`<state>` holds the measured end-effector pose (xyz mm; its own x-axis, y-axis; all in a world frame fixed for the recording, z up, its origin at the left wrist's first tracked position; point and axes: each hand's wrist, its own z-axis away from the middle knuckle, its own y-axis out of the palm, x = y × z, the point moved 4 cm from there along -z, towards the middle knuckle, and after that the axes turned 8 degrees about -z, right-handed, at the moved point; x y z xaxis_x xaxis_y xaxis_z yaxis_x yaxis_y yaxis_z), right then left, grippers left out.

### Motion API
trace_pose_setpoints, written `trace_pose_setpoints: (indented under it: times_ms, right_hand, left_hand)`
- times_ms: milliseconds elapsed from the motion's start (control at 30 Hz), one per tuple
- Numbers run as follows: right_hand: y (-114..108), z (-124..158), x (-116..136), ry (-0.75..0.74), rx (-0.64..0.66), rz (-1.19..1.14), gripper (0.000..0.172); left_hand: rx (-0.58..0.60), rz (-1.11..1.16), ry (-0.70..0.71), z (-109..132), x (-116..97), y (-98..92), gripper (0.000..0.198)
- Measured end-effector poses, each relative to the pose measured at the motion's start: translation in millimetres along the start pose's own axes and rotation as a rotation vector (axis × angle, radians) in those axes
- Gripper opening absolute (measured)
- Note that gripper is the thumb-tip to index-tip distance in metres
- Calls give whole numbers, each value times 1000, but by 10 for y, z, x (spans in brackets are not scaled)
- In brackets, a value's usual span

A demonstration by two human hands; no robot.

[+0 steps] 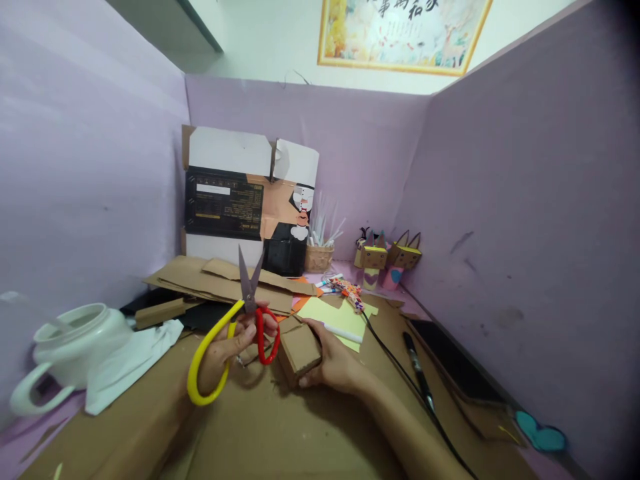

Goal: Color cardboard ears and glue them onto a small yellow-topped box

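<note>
My left grip (pixel 238 341) holds scissors (pixel 249 302), blades parted and pointing up, while my right grip (pixel 336 361) clasps a small cardboard box (pixel 301 348).

A framed picture (pixel 404 37) hangs high; a white pot (pixel 97 350) stands left.

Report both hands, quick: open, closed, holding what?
Left hand: closed on the scissors with one yellow and one red handle, blades spread apart.
Right hand: closed around the small brown cardboard box.
</note>
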<state>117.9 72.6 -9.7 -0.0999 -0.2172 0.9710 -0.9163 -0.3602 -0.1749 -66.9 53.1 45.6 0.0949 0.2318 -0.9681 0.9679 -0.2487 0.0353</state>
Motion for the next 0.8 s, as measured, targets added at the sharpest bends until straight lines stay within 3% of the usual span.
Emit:
trace_pose_setpoints:
  times_ms: [167, 333, 433, 800]
  right_hand:
    - [-33, 179, 205, -89, -60, -106, 97]
    - [-183, 293, 359, -158, -162, -24, 96]
    - [-227, 290, 386, -167, -212, -62, 99]
    - [-210, 297, 460, -187, -189, -27, 85]
  left_hand:
    - [122, 46, 39, 77, -91, -2, 44]
    - [175, -215, 123, 157, -178, 134, 26]
    - [196, -284, 143, 184, -191, 173, 25]
    - [151, -108, 230, 204, -117, 170, 46]
